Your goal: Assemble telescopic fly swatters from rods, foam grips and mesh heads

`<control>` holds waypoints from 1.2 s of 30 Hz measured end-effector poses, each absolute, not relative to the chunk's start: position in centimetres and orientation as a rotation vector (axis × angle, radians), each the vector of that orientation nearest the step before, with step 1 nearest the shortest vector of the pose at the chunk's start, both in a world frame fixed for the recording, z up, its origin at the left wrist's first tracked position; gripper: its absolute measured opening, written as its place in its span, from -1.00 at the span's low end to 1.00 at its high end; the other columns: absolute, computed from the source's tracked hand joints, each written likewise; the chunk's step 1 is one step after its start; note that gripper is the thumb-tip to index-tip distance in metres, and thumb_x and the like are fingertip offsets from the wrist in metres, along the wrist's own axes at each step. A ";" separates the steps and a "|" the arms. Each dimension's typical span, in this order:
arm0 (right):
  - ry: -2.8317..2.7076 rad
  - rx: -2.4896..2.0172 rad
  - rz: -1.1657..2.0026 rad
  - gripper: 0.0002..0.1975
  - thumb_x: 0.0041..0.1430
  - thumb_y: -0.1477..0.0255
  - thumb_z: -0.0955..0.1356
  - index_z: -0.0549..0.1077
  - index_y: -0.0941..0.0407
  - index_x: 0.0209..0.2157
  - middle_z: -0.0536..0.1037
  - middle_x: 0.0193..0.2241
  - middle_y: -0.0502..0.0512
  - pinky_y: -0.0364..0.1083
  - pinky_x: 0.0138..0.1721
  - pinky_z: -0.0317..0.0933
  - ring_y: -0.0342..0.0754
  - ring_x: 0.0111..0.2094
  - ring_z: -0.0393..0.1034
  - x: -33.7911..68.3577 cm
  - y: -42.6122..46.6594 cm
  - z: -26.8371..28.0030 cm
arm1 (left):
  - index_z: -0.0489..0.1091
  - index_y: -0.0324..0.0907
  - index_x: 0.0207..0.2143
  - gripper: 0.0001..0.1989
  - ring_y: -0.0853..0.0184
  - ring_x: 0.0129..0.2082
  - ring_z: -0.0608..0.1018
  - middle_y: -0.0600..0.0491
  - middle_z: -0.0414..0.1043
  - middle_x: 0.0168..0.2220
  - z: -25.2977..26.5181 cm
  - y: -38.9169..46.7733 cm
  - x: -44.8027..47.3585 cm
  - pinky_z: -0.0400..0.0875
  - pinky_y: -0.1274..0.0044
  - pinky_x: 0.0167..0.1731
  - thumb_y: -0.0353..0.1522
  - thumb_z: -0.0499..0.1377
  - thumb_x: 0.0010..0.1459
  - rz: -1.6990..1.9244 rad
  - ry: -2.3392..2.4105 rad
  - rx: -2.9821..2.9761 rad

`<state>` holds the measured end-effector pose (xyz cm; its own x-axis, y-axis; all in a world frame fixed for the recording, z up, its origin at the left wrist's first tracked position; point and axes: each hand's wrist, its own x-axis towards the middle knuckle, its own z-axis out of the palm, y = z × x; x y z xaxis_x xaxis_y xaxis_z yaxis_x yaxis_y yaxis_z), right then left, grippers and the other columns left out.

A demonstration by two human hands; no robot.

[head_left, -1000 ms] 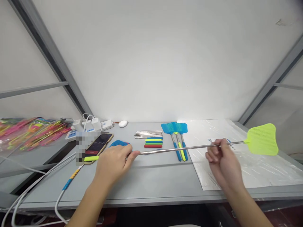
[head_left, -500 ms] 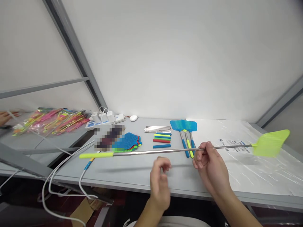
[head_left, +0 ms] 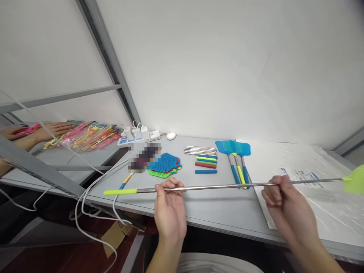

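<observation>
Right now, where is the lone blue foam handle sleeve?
In the head view, the lone blue foam handle sleeve lies mid-table, just below the stacked coloured sleeves and left of the three assembled swatters.

Both hands (head_left: 170, 210) and forearms are bare, without sleeves.

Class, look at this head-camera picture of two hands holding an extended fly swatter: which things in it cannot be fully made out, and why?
- Yellow-green swatter head, head view: cut off by the right edge.
- Object beside the power strip: a pixelated patch covers it.
- Label on the plastic sheet: print too small to read.
- Another person's hand at far left: cut off by the edge, partly behind a metal bar.
</observation>
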<state>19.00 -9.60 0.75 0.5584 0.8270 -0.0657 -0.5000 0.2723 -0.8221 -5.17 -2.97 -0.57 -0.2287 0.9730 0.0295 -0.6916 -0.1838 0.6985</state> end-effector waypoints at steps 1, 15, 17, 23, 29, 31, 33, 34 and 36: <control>-0.395 -0.912 0.912 -0.78 0.23 0.28 0.36 0.39 0.12 -0.42 0.10 -0.65 -0.12 -0.25 -0.66 0.01 -0.24 -0.63 -0.10 19.7 -9.9 0.9 | 0.31 -0.17 -0.45 -0.66 0.40 -0.32 0.44 0.08 0.31 -0.32 -0.2 -2.8 -5.6 0.37 0.52 -0.28 -0.14 0.04 0.30 1.736 0.666 0.545; -0.426 -0.902 1.012 -0.75 0.19 0.20 0.38 0.42 0.10 -0.38 0.17 -0.67 -0.11 -0.23 -0.61 0.05 -0.23 -0.62 -0.02 17.9 -10.6 1.2 | 0.45 -0.15 -0.20 -0.69 0.26 -0.07 0.43 -0.06 0.42 -0.12 0.4 -6.2 -2.0 0.40 0.48 -0.23 -0.17 0.01 0.33 1.386 0.657 0.816; -0.470 -0.908 1.085 -0.72 0.20 0.17 0.36 0.44 0.11 -0.39 0.21 -0.66 -0.08 -0.22 -0.58 0.06 -0.22 -0.61 0.02 16.5 -10.8 1.0 | 0.46 -0.18 -0.23 -0.65 0.22 -0.05 0.44 -0.11 0.44 -0.12 0.3 -6.7 -1.1 0.40 0.45 -0.21 -0.17 -0.02 0.34 1.307 0.647 0.871; -0.455 -0.886 1.149 -0.69 0.20 0.16 0.36 0.48 0.15 -0.37 0.18 -0.65 -0.09 -0.23 -0.58 0.00 -0.24 -0.60 -0.04 14.9 -11.0 1.3 | 0.44 -0.18 -0.32 -0.67 0.25 -0.15 0.49 -0.06 0.47 -0.22 0.2 -6.1 -1.5 0.41 0.44 -0.18 -0.15 0.04 0.31 1.476 0.633 0.816; -0.385 -0.843 1.108 -0.69 0.18 0.17 0.38 0.47 0.15 -0.40 0.13 -0.66 -0.12 -0.24 -0.62 -0.03 -0.25 -0.62 -0.12 16.3 -10.8 1.7 | 0.44 -0.18 -0.35 -0.70 0.32 -0.25 0.49 0.01 0.44 -0.32 0.7 -5.5 -2.4 0.45 0.51 -0.28 -0.14 0.11 0.26 1.599 0.654 0.733; -0.372 -0.829 1.080 -0.70 0.17 0.18 0.40 0.46 0.15 -0.40 0.13 -0.66 -0.13 -0.25 -0.62 -0.01 -0.26 -0.62 -0.11 17.1 -10.8 1.6 | 0.44 -0.18 -0.35 -0.71 0.34 -0.26 0.49 0.03 0.43 -0.32 0.9 -5.5 -2.4 0.45 0.52 -0.27 -0.15 0.13 0.25 1.609 0.648 0.727; -0.356 -0.815 1.038 -0.72 0.15 0.20 0.42 0.46 0.15 -0.39 0.12 -0.67 -0.14 -0.25 -0.63 0.00 -0.26 -0.63 -0.10 17.7 -10.8 1.6 | 0.45 -0.18 -0.34 -0.72 0.34 -0.26 0.49 0.03 0.43 -0.31 0.9 -5.5 -2.3 0.46 0.52 -0.26 -0.15 0.15 0.23 1.610 0.651 0.724; -0.347 -0.813 1.014 -0.73 0.14 0.21 0.42 0.46 0.15 -0.38 0.12 -0.67 -0.14 -0.26 -0.64 0.01 -0.26 -0.63 -0.09 18.0 -10.8 1.6 | 0.46 -0.18 -0.34 -0.72 0.34 -0.25 0.49 0.03 0.42 -0.31 0.9 -5.5 -2.2 0.46 0.52 -0.25 -0.15 0.15 0.23 1.615 0.654 0.723; -0.321 -0.807 0.956 -0.75 0.15 0.23 0.43 0.46 0.15 -0.37 0.11 -0.68 -0.15 -0.26 -0.64 0.02 -0.26 -0.64 -0.10 18.7 -10.8 1.8 | 0.47 -0.18 -0.32 -0.72 0.32 -0.21 0.48 0.01 0.43 -0.29 0.8 -5.5 -2.1 0.46 0.51 -0.24 -0.15 0.16 0.23 1.610 0.663 0.710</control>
